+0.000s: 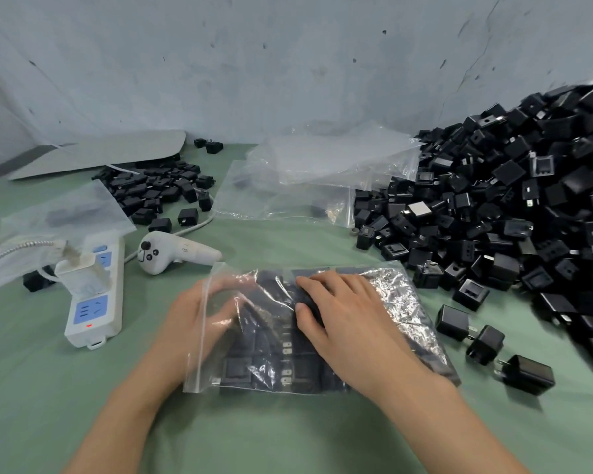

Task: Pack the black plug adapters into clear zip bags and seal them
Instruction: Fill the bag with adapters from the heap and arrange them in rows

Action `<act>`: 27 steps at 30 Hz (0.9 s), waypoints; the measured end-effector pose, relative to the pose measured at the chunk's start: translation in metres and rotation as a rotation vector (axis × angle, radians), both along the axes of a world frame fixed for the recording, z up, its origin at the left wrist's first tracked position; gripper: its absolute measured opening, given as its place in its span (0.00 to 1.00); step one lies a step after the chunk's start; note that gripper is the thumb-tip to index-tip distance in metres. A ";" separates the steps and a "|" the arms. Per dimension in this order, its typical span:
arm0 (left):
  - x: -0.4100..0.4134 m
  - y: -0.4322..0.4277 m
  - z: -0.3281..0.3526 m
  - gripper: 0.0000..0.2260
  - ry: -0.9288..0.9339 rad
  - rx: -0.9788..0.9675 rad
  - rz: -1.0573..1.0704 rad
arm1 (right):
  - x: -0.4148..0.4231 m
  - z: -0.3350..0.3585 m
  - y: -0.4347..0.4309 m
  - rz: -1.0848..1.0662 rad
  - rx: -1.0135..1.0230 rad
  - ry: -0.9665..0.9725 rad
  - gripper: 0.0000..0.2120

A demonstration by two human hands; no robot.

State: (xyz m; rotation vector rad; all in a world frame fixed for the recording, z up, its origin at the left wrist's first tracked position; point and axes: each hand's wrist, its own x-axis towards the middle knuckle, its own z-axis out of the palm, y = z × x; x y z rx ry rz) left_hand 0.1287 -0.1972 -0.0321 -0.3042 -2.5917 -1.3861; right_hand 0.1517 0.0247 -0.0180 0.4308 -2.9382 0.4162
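Note:
A clear zip bag [401,302] lies on the green table in front of me, filled with rows of black plug adapters [271,364]. Its mouth faces left and stands open. My left hand [192,316] reaches into that mouth, its fingers blurred behind the plastic and touching the adapters. My right hand [350,319] lies flat on top of the bag, fingers straight, pressing the adapters down. A big heap of loose black adapters [510,206] fills the right side of the table.
Empty clear bags [322,165] are stacked behind the packed one. A smaller pile of adapters [158,189], another bag [65,213], a white power strip [96,295] and a white controller [172,254] lie to the left. Three stray adapters [486,343] sit right of the bag.

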 end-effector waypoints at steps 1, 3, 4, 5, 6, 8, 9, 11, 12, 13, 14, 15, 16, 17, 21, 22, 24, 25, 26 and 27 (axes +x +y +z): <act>0.001 -0.003 0.001 0.13 -0.048 0.061 0.014 | 0.000 0.000 0.000 0.000 0.004 0.004 0.23; 0.003 -0.012 0.006 0.19 -0.164 0.311 0.067 | 0.001 -0.001 0.000 -0.001 -0.002 0.002 0.24; 0.001 -0.018 0.010 0.19 -0.196 0.466 0.121 | 0.001 -0.001 0.000 0.001 -0.006 0.000 0.24; -0.001 -0.023 0.014 0.17 -0.217 0.613 0.176 | 0.001 -0.002 0.000 0.004 -0.007 0.000 0.24; -0.005 -0.027 0.019 0.13 -0.243 0.713 0.212 | 0.001 -0.002 0.001 0.006 -0.009 0.000 0.24; -0.008 -0.028 0.027 0.10 -0.339 0.791 0.195 | 0.000 -0.002 0.000 0.008 -0.007 -0.001 0.24; -0.008 -0.026 0.029 0.10 -0.400 0.778 0.153 | -0.001 -0.001 -0.001 0.009 -0.003 -0.002 0.25; -0.007 -0.018 0.031 0.12 -0.480 0.721 0.048 | -0.001 -0.001 -0.003 0.013 0.003 -0.003 0.25; -0.006 -0.014 0.032 0.14 -0.497 0.719 0.004 | 0.000 -0.001 -0.004 0.017 0.001 -0.003 0.25; -0.005 -0.011 0.033 0.15 -0.510 0.735 -0.026 | 0.001 -0.001 -0.006 0.022 -0.001 -0.004 0.25; -0.004 -0.008 0.035 0.17 -0.520 0.752 -0.043 | 0.002 -0.001 -0.007 0.026 -0.003 -0.006 0.25; -0.004 -0.004 0.035 0.18 -0.530 0.757 -0.053 | 0.003 -0.001 -0.008 0.031 -0.006 -0.007 0.25; -0.002 0.001 0.036 0.20 -0.541 0.749 -0.064 | 0.003 -0.002 -0.009 0.034 -0.008 -0.007 0.25; -0.001 0.006 0.036 0.23 -0.548 0.738 -0.080 | 0.003 -0.002 -0.009 0.036 -0.012 -0.005 0.25; 0.001 0.018 0.037 0.27 -0.530 0.742 -0.110 | 0.000 -0.002 -0.012 0.041 -0.021 0.021 0.24; 0.001 0.019 0.037 0.26 -0.531 0.753 -0.105 | 0.000 -0.002 -0.012 0.043 -0.021 0.028 0.24; 0.000 0.020 0.036 0.25 -0.540 0.757 -0.084 | -0.002 -0.003 -0.013 0.050 -0.022 0.033 0.23; 0.000 0.020 0.035 0.24 -0.540 0.747 -0.075 | -0.002 -0.003 -0.013 0.055 -0.022 0.033 0.23; 0.000 0.020 0.034 0.22 -0.534 0.726 -0.070 | -0.002 -0.004 -0.013 0.061 -0.024 0.033 0.23; 0.000 0.020 0.033 0.20 -0.525 0.689 -0.071 | -0.003 -0.004 -0.013 0.066 -0.029 0.034 0.23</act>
